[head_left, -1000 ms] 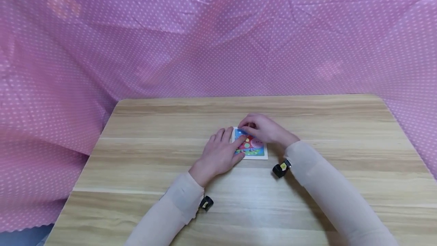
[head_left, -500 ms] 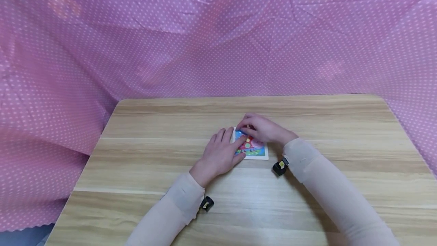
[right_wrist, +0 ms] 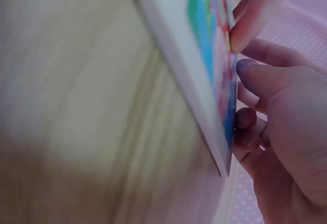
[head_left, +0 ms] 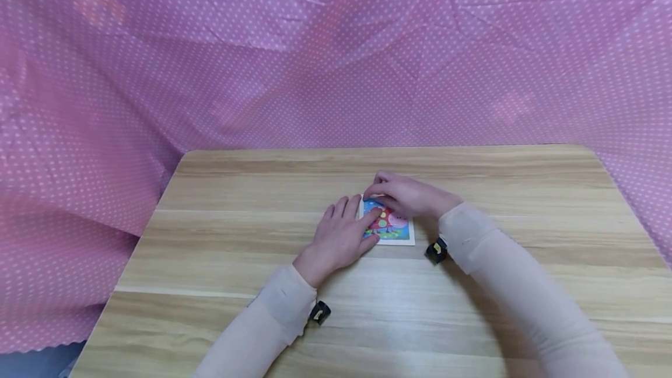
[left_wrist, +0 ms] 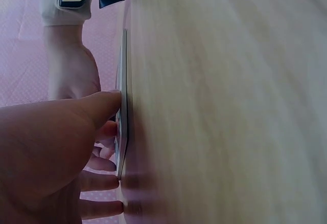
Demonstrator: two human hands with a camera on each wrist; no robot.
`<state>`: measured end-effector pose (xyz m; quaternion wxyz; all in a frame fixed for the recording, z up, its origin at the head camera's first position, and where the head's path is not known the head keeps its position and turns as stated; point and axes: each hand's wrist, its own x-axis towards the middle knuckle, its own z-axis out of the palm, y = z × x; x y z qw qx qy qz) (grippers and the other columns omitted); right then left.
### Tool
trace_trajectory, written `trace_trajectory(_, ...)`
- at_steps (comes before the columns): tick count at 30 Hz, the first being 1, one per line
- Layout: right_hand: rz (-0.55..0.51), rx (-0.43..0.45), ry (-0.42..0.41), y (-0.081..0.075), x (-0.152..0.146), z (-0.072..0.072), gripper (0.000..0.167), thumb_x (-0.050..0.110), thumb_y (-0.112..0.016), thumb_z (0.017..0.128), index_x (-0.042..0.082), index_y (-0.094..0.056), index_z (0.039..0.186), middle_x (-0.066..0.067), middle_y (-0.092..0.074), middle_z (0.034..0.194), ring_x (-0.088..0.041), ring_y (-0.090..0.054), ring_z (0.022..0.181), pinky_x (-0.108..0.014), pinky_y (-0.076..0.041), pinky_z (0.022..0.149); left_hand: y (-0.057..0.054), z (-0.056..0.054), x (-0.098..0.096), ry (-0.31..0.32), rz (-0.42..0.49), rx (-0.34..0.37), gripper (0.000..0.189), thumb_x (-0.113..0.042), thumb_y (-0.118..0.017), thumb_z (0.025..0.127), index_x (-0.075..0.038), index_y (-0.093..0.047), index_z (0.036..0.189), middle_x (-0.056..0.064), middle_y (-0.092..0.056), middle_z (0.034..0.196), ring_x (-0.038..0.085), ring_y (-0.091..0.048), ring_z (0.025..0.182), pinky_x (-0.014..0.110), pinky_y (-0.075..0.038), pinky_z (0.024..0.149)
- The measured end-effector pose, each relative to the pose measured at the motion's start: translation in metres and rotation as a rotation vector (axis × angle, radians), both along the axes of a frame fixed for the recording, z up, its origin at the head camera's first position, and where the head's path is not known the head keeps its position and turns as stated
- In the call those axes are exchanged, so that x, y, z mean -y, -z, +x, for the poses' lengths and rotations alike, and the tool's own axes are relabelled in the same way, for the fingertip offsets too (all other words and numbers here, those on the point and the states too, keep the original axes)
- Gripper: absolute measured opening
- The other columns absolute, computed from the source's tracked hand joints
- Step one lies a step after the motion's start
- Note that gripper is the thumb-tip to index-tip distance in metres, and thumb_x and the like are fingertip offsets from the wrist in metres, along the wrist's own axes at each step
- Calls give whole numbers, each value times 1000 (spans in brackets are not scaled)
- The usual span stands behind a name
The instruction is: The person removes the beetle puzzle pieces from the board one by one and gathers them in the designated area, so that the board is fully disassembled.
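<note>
Centrally, a white-bordered picture board (head_left: 389, 231) lies flat on a wooden surface (head_left: 399, 308). Fingers straight and spread, the left hand (head_left: 336, 238) rests along the board's left side, its index finger and thumb reaching onto it. The right hand (head_left: 413, 196) arches over the board's far side, fingers bent, tips at its far left corner; whether they pinch anything cannot be told. Neither hand is clearly nearer the board, whose long axis is hard to judge. Its near right corner shows uncovered, and the surface extends past every edge.
</note>
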<state>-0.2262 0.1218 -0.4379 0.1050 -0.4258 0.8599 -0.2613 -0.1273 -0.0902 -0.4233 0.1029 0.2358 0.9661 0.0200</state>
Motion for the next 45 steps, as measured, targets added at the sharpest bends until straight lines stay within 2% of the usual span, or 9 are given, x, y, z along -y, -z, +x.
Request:
trace_trajectory(4,18,3,-23,-3,1,0,30,8,-60,110,18,-74,135,-2,-61,123,-15,-61,103,-38,-57,95,0,-1,0,-15,-16,24,62,-58,-49,111,-37,-39,168,18,-30,174,43,-33,159,63,-34,127)
trace_trajectory(11,45,33,-14,-5,4,-1,32,6,-56,111,18,-73,135,-5,-60,128,-19,-63,109,-42,-57,100,-1,0,-3,-26,-19,47,62,-57,-49,111,-36,-38,169,19,-28,176,45,-31,161,65,-33,127)
trace_trajectory(21,45,36,-9,-1,3,-1,31,10,-55,112,22,-72,135,-3,-58,127,-18,-62,107,-42,-57,99,-3,0,-5,-25,-25,60,62,-57,-48,111,-37,-36,169,19,-27,176,46,-30,162,65,-33,128)
trace_trajectory(26,22,69,24,-1,2,-1,27,12,-57,112,22,-69,133,-1,-58,128,-17,-64,109,-44,-57,101,-3,0,-6,-33,-33,65,62,-57,-47,112,-38,-34,170,19,-26,177,46,-29,162,65,-32,128)
trace_trajectory(33,-35,112,55,-2,5,0,23,14,-60,110,15,-71,130,-2,-67,127,-18,-65,114,-46,-55,106,-2,0,-5,-47,-39,80,63,-57,-47,112,-39,-32,170,19,-25,178,46,-27,163,65,-31,129)
trace_trajectory(40,-50,182,97,0,7,-2,14,16,-63,110,16,-74,119,1,-70,117,-16,-64,106,-43,-55,102,-2,0,-6,-45,-35,82,62,-56,-48,112,-38,-34,170,19,-26,177,46,-27,163,64,-31,129)
trace_trajectory(45,-40,191,110,1,6,-3,20,16,-62,110,16,-73,127,-1,-72,121,-18,-67,111,-46,-56,104,-2,0,-6,-40,-51,68,63,-58,-47,112,-38,-33,170,19,-26,177,46,-28,163,64,-32,129)
